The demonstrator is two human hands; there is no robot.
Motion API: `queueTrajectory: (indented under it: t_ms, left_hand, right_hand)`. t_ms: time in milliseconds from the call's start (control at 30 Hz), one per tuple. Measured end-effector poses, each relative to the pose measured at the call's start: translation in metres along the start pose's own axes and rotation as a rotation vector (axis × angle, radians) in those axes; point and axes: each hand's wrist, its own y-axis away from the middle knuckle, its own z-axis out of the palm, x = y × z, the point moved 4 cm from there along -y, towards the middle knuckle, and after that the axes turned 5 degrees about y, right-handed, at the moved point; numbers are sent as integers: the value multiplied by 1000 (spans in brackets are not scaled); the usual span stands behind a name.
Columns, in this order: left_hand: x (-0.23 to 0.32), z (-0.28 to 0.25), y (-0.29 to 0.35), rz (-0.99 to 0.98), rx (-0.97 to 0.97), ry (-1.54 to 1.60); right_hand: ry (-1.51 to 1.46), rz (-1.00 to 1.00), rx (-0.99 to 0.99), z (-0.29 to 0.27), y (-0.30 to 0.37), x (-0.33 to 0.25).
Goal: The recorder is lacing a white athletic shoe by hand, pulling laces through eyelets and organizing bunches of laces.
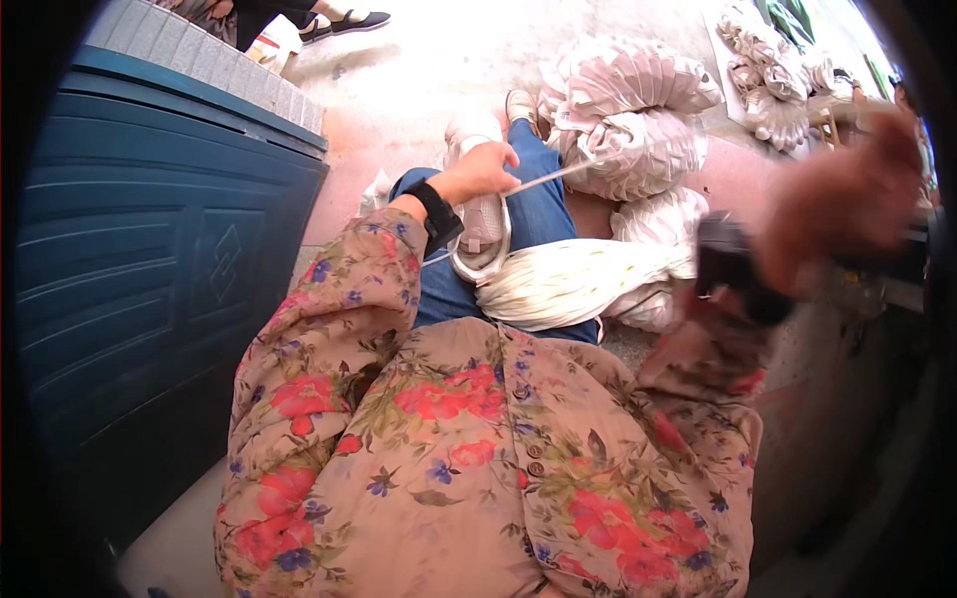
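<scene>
A white shoe upper (482,239) rests on my lap over the jeans. My left hand (478,171) is closed at its far end, fingers curled down over it. From beside those fingers a thin white lace (558,173) runs taut up to the right and fades toward my right hand (847,199). That hand is raised far out to the right and smeared by motion, so its fingers cannot be made out. Across my right thigh lies a thick bundle of loose white laces (578,282).
Large bundles of pale shoe uppers (628,85) are piled on the floor beyond my right leg. More bundles (773,80) lie at the far right. A blue panelled door (169,229) stands close on my left. Another person's dark shoe (359,22) shows at the top left.
</scene>
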Motion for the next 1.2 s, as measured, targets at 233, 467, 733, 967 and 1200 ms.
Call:
queueTrajectory:
  t_ms: [233, 467, 733, 967, 1200]
  left_hand:
    - [-18, -26, 23, -79, 170, -457]
    - [-34, -34, 38, -51, 67, -325]
    - [-42, -41, 52, 72, 202, -261]
    - [-50, -21, 78, 18, 268, -402]
    - [-38, -20, 86, 47, 419, -507]
  right_hand:
    - [-746, 839, 143, -29, -20, 30]
    - [-1082, 1664, -786, 63, 133, -49]
    - [-728, 923, -1470, 99, 258, -135]
    - [-521, 587, -1408, 117, 264, -159]
    - [-366, 91, -1340, 110, 248, -176]
